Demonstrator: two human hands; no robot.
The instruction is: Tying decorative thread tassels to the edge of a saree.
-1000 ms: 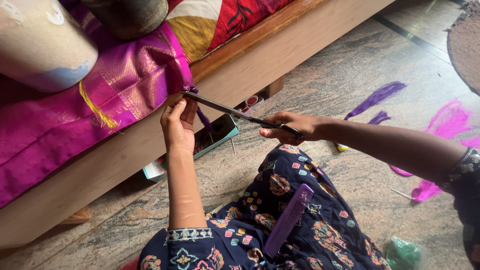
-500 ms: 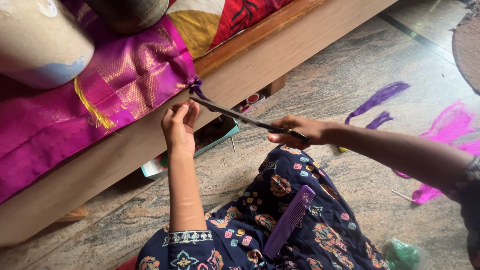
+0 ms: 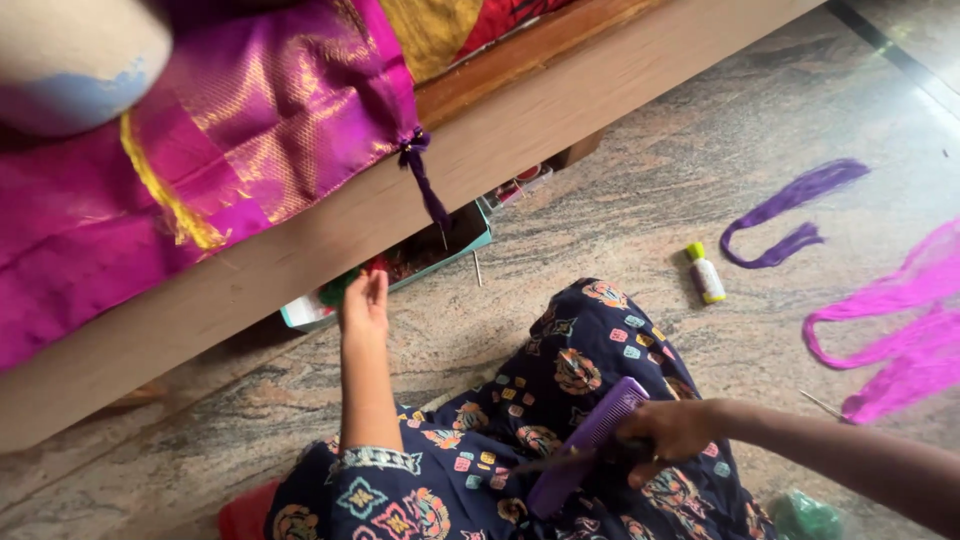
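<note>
- Purple tassel (image 3: 428,190) on the corner of the magenta silk cloth (image 3: 250,130) now hangs loose over the wooden bed rail (image 3: 560,110); half a second ago both hands had it pulled taut between them.
- left hand (image 3: 364,302) has let go and sits lower, near the open teal box (image 3: 440,250) tucked under the bed. Fingers loosely curled, can't tell if it's pinching anything.
- right hand (image 3: 672,436) has dropped down to the lap, fingers closed around something dark and thin, right beside the purple comb (image 3: 588,442) lying on the patterned dark skirt (image 3: 520,440). Can't tell if it touches the comb too.
- Counts: one comb, one box, one small bottle with a yellow-green cap (image 3: 704,272) on the stone floor (image 3: 650,180) off to the right.
- Thread bundles: one purple (image 3: 785,212) far right, one bigger pink one (image 3: 900,330) nearer.
- One green crumpled thing (image 3: 805,517) at the near right edge, too blurry to call.
</note>
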